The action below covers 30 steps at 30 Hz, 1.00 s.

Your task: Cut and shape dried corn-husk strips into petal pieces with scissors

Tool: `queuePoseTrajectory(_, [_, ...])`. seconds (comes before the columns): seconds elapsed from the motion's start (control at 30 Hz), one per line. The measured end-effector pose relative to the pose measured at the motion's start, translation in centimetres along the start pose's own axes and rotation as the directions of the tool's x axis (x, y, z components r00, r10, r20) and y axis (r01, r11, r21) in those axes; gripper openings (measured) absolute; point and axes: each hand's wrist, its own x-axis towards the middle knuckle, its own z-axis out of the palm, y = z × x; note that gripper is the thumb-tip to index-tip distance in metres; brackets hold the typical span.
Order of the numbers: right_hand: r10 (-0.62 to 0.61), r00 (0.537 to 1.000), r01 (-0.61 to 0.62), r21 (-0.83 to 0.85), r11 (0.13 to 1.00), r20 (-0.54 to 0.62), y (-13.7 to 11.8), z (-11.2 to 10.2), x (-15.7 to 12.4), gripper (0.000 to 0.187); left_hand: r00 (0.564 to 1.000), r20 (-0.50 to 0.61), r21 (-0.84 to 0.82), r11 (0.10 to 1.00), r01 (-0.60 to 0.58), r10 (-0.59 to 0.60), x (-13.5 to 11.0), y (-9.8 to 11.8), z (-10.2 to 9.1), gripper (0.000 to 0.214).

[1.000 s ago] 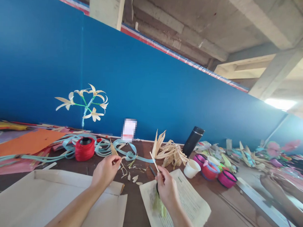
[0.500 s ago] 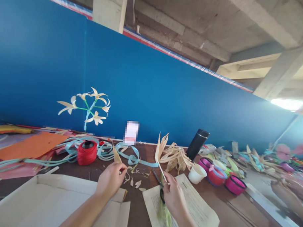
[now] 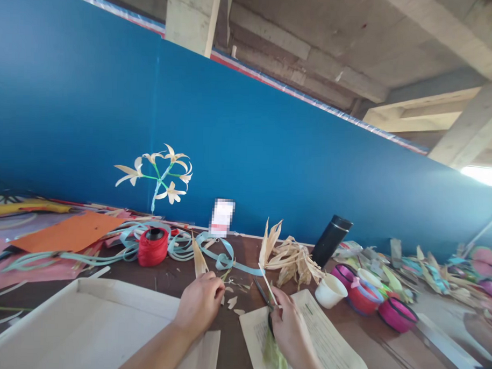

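My left hand (image 3: 201,300) is closed, thumb against curled fingers, on a pointed piece of dried corn husk (image 3: 199,254) that sticks up behind the knuckles. Thin and pale, a stick-like strip (image 3: 267,279) rises at a slant from my right hand (image 3: 288,318), which pinches its lower end. Beside the right fingers, dark scissors (image 3: 261,291) lie partly over a printed sheet (image 3: 325,335), their handles partly hidden. A greenish husk bundle (image 3: 275,358) rests on that sheet under the right wrist. Small husk scraps (image 3: 232,302) are scattered between the hands.
A shallow white box (image 3: 116,322) fills the left front. Behind are a red twine spool (image 3: 153,248), pale blue ribbon (image 3: 243,268), dried husks (image 3: 294,259), a black flask (image 3: 331,241) and a white cup (image 3: 331,291). A husk-flower stem (image 3: 157,189) stands by the blue wall (image 3: 271,153).
The whole view has swung left, so things appear farther right. My left hand has shifted slightly right with the husk piece. My right hand keeps its pinch on the strip.
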Motion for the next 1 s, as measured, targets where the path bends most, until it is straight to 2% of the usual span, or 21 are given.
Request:
queuePoseTrajectory(0.43, [-0.006,1.0,0.006,-0.032,0.999,-0.014,0.48,0.42,-0.04,0.042,0.996,0.068,0.004,0.999,0.049,-0.049,0.13,0.03,-0.01,0.016])
queuePoseTrajectory(0.73, [0.013,1.0,-0.013,-0.011,1.0,-0.005,0.51,0.62,0.02,0.04,0.998,0.054,-0.023,0.999,0.032,-0.031,0.11,-0.36,0.38,0.017])
queuePoseTrajectory(1.0, [-0.007,1.0,0.008,0.033,0.999,-0.026,0.56,0.66,-0.02,0.04,0.991,0.116,0.025,0.998,0.064,-0.067,0.09,0.23,-0.19,0.021])
